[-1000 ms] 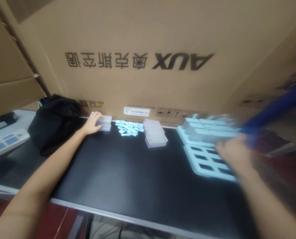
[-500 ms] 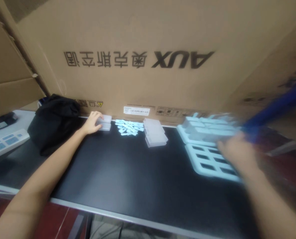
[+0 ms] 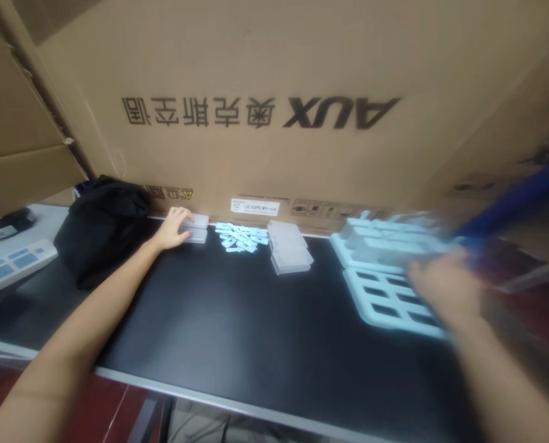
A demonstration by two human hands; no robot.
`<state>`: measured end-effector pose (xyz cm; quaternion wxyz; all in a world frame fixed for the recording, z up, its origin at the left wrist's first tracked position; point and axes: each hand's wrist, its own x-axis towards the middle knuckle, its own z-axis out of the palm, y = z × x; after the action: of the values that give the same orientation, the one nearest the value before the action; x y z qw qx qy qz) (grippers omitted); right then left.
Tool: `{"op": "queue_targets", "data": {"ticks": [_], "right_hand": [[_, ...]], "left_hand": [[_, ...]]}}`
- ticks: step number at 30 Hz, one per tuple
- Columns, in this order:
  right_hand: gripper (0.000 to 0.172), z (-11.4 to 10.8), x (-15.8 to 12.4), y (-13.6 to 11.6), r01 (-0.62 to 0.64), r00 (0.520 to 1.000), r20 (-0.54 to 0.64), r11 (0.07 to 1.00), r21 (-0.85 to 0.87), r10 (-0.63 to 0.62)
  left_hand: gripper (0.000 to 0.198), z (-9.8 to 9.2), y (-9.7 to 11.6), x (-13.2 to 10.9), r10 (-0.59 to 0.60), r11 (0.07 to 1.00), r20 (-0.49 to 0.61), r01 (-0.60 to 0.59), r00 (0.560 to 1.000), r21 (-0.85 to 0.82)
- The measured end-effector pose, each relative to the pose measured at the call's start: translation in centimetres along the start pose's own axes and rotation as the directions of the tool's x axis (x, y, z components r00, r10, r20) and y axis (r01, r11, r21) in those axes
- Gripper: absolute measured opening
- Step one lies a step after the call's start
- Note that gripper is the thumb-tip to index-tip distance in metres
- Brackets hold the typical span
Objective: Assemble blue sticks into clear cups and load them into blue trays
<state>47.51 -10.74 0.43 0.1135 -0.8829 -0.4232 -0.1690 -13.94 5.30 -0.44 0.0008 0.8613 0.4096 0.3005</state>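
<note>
At the back of the table, my left hand [image 3: 173, 227] is curled around the left end of two translucent plastic boxes [image 3: 199, 229], thumb on the near side and fingers on the far side. A loose pile of light-blue plastic clips [image 3: 241, 236] lies just right of them. Further right rests another group of translucent boxes [image 3: 290, 246]. My right hand [image 3: 445, 286], smeared by blur, is at the right side of a light-blue grid tray [image 3: 385, 295]. Its fingers do not show clearly. Behind that tray, a second light-blue tray [image 3: 336, 247] carries several translucent boxes with light-blue pieces.
A large cardboard carton [image 3: 265, 160] stands along the table's back edge. Left on the table [image 3: 237, 326] are a black cloth bag [image 3: 101, 231] and a white panel with blue labels [image 3: 16, 264]. A blue bar [image 3: 524, 194] slants behind my right hand.
The whole view has shifted very slightly. Both hands keep nearly the same places, and the boxes, clips and trays lie as before.
</note>
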Motion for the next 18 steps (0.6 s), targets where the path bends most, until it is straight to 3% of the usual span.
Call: {"op": "queue_targets", "data": {"ticks": [6, 18], "right_hand": [[0.082, -1.5, 0.1, -0.2, -0.168, 0.978, 0.155, 0.972, 0.166, 0.143], [0.080, -1.6, 0.4, 0.0, -0.145, 0.973, 0.196, 0.985, 0.094, 0.124]], "left_hand": [[0.030, 0.1, -0.2, 0.0, 0.004, 1.000, -0.001, -0.004, 1.000, 0.007], [0.038, 0.1, -0.2, 0.1, -0.014, 1.000, -0.002, 0.014, 1.000, 0.016]]}}
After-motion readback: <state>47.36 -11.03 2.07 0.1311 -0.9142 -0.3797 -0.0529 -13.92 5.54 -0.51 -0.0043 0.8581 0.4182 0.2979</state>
